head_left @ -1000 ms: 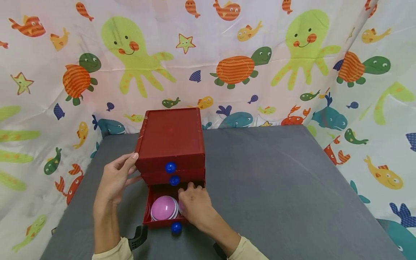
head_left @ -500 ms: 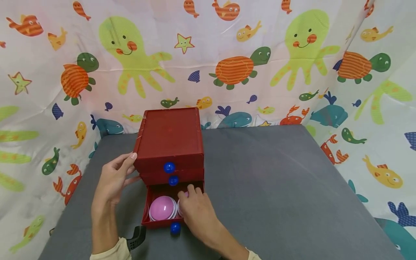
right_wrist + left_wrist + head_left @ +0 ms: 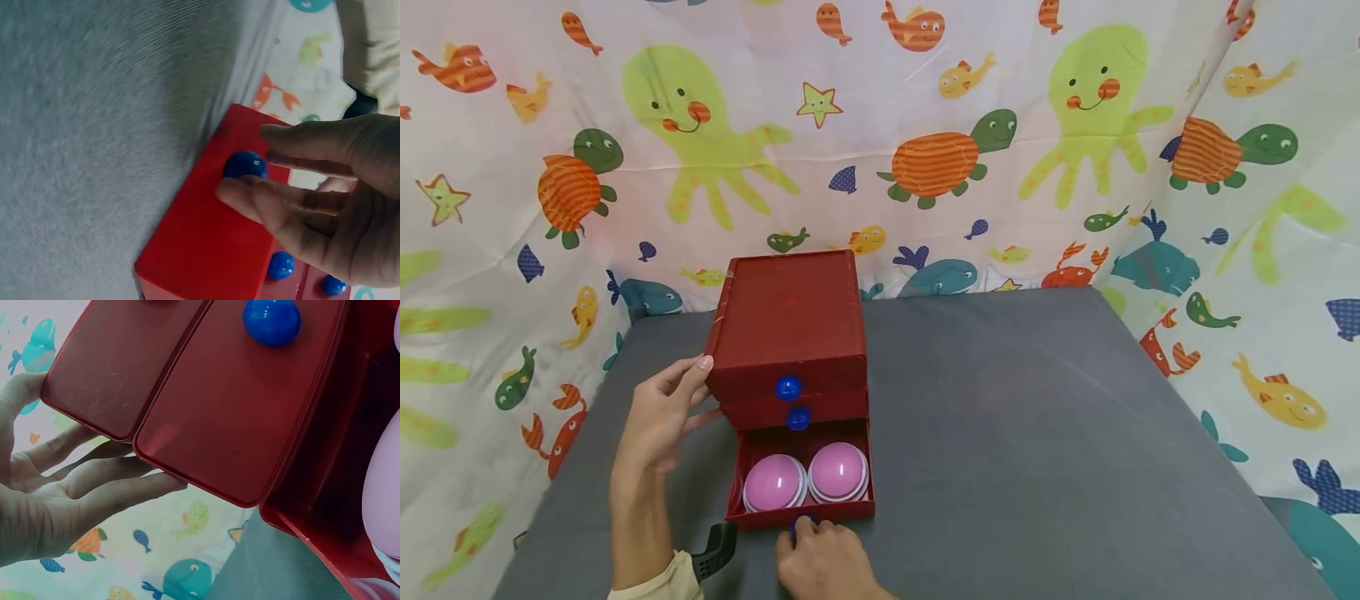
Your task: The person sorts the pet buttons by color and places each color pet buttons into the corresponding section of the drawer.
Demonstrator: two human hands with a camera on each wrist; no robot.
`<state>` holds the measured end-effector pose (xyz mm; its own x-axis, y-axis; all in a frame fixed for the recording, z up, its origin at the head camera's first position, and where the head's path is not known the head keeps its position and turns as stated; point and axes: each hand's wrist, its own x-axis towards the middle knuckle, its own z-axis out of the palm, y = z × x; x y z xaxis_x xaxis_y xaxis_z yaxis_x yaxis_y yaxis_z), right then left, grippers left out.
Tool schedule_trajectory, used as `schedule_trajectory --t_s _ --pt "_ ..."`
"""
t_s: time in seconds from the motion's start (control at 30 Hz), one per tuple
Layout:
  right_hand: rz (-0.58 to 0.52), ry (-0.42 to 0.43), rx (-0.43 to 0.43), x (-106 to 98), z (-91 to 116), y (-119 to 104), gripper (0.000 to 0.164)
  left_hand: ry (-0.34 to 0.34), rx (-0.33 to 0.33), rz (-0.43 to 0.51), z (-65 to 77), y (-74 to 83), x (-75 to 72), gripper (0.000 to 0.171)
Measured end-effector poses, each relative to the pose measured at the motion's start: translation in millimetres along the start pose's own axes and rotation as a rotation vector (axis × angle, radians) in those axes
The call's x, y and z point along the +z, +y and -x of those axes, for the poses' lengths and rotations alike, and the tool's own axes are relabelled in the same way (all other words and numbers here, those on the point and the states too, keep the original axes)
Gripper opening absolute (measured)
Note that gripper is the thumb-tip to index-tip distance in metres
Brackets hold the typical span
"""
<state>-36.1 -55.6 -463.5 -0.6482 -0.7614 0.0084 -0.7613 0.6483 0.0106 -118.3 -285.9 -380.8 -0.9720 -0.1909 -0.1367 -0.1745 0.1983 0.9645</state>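
A red drawer unit [image 3: 790, 308] has its bottom drawer [image 3: 805, 514] pulled out. Inside that drawer sit two round pink domes with white rims, one on the left [image 3: 775, 483] and one on the right [image 3: 837, 472]. My left hand [image 3: 658, 417] rests along the unit's left side, thumb at the upper front corner and fingers straight against the side. At the front of the bottom drawer, my right hand [image 3: 827, 558] is around its blue knob [image 3: 244, 164]. Fingertips overlap the knob in the right wrist view, while the thumb stands slightly apart from it.
Two more blue knobs, an upper one [image 3: 788, 387] and a lower one [image 3: 798, 418], mark the drawers that are in. The unit stands on a grey table [image 3: 1000, 433]. A sea-animal printed cloth [image 3: 880, 100] hangs behind and at both sides.
My right hand has left the right pink dome, which now sits uncovered in the drawer, and has come down toward me to the front knob. The left hand stays at the unit's side.
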Motion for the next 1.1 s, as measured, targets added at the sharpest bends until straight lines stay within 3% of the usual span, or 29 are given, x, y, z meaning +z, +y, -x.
schedule_trajectory --t_s 0.1,0.17,0.27,0.53,0.8,1.1 --pt "0.014 -0.037 0.079 5.1 -8.0 -2.9 0.015 -0.002 0.004 -0.005 0.6 0.0 0.0 0.077" --pt "-0.044 -0.109 0.120 4.0 -12.8 0.7 0.021 -0.007 0.010 -0.009 0.9 0.1 0.4 0.077" --pt "-0.090 -0.133 0.177 1.0 -18.4 6.3 0.025 -0.006 0.017 -0.008 1.5 0.6 0.4 0.078" --pt "0.096 0.179 0.268 7.0 -35.3 19.3 0.022 -0.031 0.017 0.006 -3.1 0.3 -0.5 0.075" --pt "0.036 0.195 0.269 15.6 -44.8 43.2 0.054 -0.023 -0.017 0.012 -1.3 -1.2 2.7 0.076" --pt "0.024 0.217 0.227 13.3 -42.2 49.8 0.049 -0.022 -0.003 0.004 0.0 -3.3 1.7 0.075"
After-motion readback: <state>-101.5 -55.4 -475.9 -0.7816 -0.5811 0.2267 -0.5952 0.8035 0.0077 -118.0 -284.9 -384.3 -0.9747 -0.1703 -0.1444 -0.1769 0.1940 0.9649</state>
